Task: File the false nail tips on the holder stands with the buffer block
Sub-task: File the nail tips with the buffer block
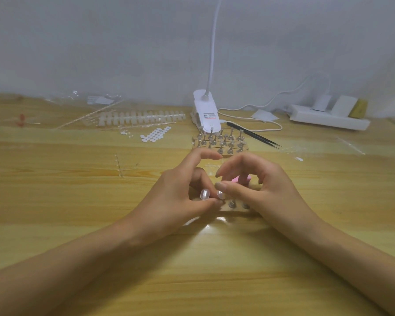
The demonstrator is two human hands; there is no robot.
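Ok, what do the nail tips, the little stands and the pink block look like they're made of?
Nail tips: clear glossy plastic, translucent with a highlight. Stands: likely metal, grey and shiny. Buffer block: probably foam, matte pink; mostly hidden under the right hand, so unsure.

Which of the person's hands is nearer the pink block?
Right. The right hand curls over the pink buffer block, which peeks out between its fingers; the left hand is apart, to the block's left, by the nail tips.
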